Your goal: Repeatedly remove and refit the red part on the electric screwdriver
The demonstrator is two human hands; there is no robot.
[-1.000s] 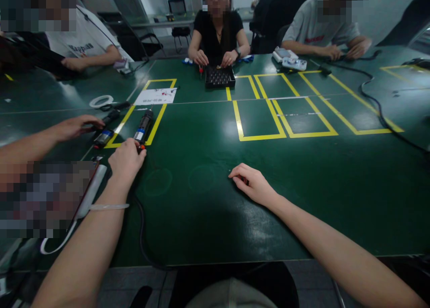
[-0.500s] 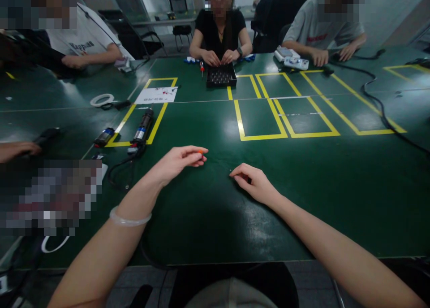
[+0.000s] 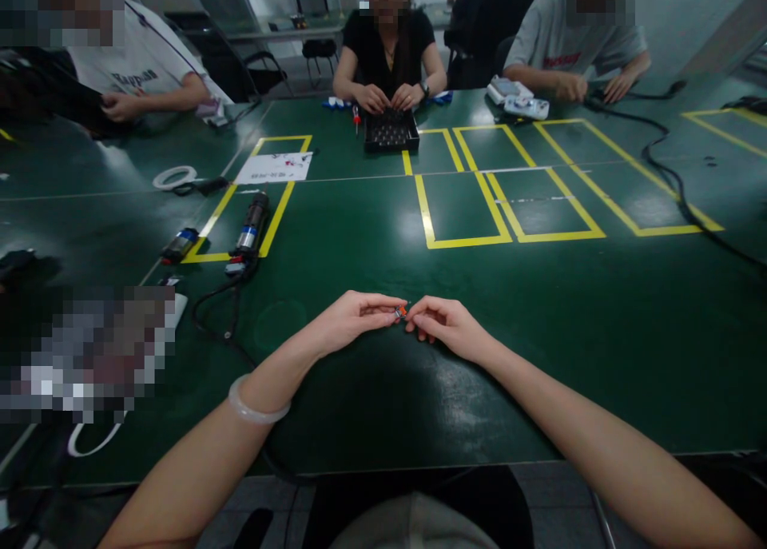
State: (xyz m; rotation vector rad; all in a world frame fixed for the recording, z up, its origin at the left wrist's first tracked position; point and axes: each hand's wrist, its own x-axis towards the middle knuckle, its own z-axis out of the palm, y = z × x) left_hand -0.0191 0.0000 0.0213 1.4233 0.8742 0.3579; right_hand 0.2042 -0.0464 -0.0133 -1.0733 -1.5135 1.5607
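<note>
My left hand [image 3: 353, 322] is closed in a pinch on a small orange piece [image 3: 402, 312] with some grey or silver on it; its exact kind is too small to make out. Close against it from the right, my right hand [image 3: 454, 328] has its thumb and fingertips pressed together at the same piece. Whether a tiny thing sits between those fingertips is hidden. Both hands are just above the green table [image 3: 371, 405], near its front edge.
Left of my hands lie a black-and-silver cylindrical tool [image 3: 250, 228] with a cable and a shorter cylinder [image 3: 180, 246]. Farther back are a white sheet [image 3: 274, 168], a tape roll [image 3: 174, 177] and a black tray [image 3: 391, 133]. Co-workers sit opposite. A black cable [image 3: 672, 181] runs along the right.
My left hand has moved right and toward me with the orange piece, meeting my right hand. The right hand has stayed nearly in place, its fingers now at the piece.
</note>
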